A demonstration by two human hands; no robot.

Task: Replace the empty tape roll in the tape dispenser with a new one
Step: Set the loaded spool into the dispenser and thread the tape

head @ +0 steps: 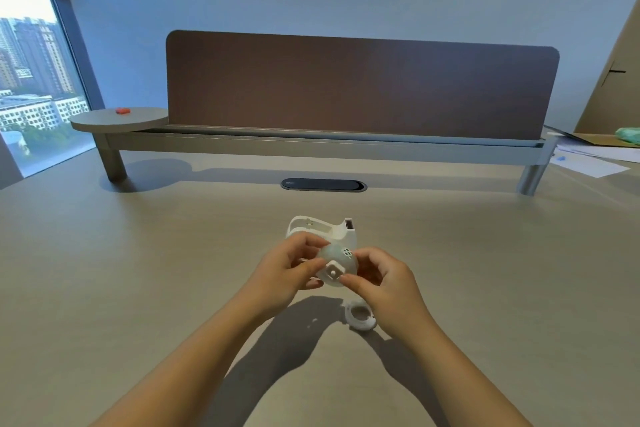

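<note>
A white tape dispenser body (323, 227) lies on the beige desk (138, 270) just beyond my hands, its roll bay uncovered. Both hands hold a round white tape roll with a square hub piece (334, 269) above the desk. My left hand (287, 267) grips its left side, and my right hand (381, 277) pinches its right edge near the hub. A small white ring, the empty core (361, 315), rests on the desk below my right hand, untouched.
A brown divider panel (360, 87) on a raised shelf (311, 142) crosses the back of the desk. A dark cable port (323, 185) lies in front of it. Papers (595, 159) and cardboard (613, 90) sit at the far right; a round side shelf holds a red object (122, 110) at left.
</note>
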